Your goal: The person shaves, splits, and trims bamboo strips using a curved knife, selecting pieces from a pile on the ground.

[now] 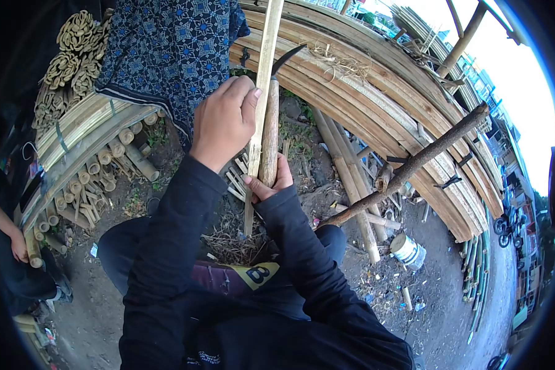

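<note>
My left hand is closed round a long pale bamboo strip, which runs from the top edge down between my knees. Lower down, my right hand grips a knife by its thick wooden handle. The knife's dark curved blade points up and right, just beside the strip. My right thumb lies against the strip near the bottom of the handle. Fibrous shavings are heaped on the ground below the strip's lower end.
Long timber planks arc across the right, with a slanting pole before them. A white bucket lies on the dirt. Bamboo bundles and a blue patterned cloth stand left. Another person's hand shows at the left edge.
</note>
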{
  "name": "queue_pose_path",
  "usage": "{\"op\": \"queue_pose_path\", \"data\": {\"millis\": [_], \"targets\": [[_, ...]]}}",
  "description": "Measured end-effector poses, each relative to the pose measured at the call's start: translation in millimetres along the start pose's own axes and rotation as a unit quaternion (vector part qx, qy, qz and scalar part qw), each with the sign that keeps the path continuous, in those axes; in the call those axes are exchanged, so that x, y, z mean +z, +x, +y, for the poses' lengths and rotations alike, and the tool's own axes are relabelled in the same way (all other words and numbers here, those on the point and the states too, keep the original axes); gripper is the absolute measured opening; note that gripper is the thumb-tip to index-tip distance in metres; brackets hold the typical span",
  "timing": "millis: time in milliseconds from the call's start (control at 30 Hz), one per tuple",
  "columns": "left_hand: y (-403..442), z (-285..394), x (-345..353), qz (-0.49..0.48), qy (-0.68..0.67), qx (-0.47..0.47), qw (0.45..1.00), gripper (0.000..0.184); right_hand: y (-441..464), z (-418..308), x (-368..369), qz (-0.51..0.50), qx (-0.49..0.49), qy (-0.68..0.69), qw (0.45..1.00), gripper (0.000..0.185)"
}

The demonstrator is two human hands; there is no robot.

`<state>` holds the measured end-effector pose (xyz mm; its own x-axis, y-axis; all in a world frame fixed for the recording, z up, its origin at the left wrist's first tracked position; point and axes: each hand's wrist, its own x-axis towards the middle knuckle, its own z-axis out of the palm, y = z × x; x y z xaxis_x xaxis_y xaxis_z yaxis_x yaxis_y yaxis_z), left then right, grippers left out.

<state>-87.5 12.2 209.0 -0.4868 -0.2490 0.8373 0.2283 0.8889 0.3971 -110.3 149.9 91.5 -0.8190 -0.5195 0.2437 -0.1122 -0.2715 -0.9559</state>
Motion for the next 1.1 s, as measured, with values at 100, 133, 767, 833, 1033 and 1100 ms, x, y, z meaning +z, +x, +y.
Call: {"op": "queue_pose_path", "data": {"millis": [100, 133, 767, 833, 1033, 1100], "targets": [[3, -11, 5, -0.047, -0.155, -0.003, 0.987, 0.022, -4, -8, 0, -0.026, 0.032, -0.006, 0.999, 0.056], [4, -13, 6, -0.061, -0.149, 0.009, 0.987, 0.023, -7, -10, -1, -0.026, 0.033, -0.007, 0.999, 0.056], [-24, -21, 20, -0.163, -0.571, -0.234, 0.77, 0.014, -10, -7, -9, 0.056, 0.027, 0.036, 0.997, 0.049], [-41, -27, 30, -0.202, -0.485, -0.23, 0.819, 0.014, 0, -12, -17, 0.083, 0.033, 0.066, 0.994, 0.047], [-15, -46, 4, -0.072, -0.298, -0.125, 0.944, 0.025, 7, -10, -52, 0.036, -0.004, -0.076, 0.996, 0.048], [12, -44, -20, -0.02, -0.201, -0.072, 0.977, 0.034, 6, 0, -58, 0.011, -0.026, -0.232, 0.972, 0.057]]}}
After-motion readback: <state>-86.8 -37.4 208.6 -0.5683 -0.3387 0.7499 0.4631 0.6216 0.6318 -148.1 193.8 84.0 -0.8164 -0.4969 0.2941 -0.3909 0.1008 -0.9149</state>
